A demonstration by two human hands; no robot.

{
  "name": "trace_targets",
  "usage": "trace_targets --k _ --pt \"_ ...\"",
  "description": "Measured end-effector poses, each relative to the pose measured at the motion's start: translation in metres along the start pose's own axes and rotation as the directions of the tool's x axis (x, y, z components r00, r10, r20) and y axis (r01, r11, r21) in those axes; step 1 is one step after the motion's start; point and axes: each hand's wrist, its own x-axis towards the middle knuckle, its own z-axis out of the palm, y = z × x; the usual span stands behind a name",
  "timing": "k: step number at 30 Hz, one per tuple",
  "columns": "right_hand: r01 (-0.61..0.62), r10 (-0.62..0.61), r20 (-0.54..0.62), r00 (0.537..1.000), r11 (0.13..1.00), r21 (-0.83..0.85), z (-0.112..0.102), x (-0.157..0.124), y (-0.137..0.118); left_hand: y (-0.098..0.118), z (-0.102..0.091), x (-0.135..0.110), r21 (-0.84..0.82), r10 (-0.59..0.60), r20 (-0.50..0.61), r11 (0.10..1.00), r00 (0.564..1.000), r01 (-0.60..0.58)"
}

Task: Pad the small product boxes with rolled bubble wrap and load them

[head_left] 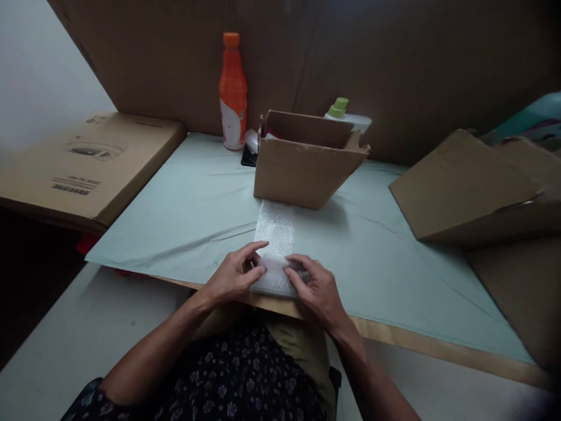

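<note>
A strip of bubble wrap (pixel 276 231) lies on the pale green sheet (pixel 184 210) that covers the board, running from my hands toward an open cardboard box (pixel 302 169). My left hand (pixel 234 275) and my right hand (pixel 313 286) both rest on the near end of the strip, fingers curled and pinching it around something I cannot make out. The hands almost touch each other at the board's front edge.
An orange bottle (pixel 232 93) stands behind the box on the left, with a dark object (pixel 249 156) at its foot. A green-capped white bottle (pixel 346 117) is behind the box. Flat cardboard boxes lie left (pixel 87 166) and right (pixel 473 193). A cardboard wall (pixel 394 58) closes the back.
</note>
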Motion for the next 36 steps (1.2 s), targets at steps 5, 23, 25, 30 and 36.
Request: trace_targets --k 5,23,25,30,36 --pt "0.015 -0.041 -0.159 0.986 0.987 -0.158 0.002 0.012 0.006 -0.014 0.010 0.028 0.289 0.089 -0.129 0.956 0.988 -0.049" --pt "0.282 -0.267 0.099 0.959 0.940 -0.194 0.004 -0.030 -0.008 -0.030 0.001 0.043 0.738 0.258 0.021 0.648 0.966 -0.189" --pt "0.302 -0.286 0.101 0.953 0.928 -0.217 0.004 -0.029 -0.010 -0.028 -0.001 0.043 0.734 0.266 0.016 0.652 0.964 -0.192" --pt "0.309 -0.266 0.172 0.948 0.899 -0.310 0.013 -0.025 -0.010 -0.024 0.000 0.048 0.802 0.175 0.041 0.581 0.984 -0.137" --pt "0.349 -0.296 0.191 0.936 0.850 -0.394 0.020 -0.019 -0.012 -0.027 -0.001 0.051 0.787 0.244 0.016 0.595 0.970 -0.163"
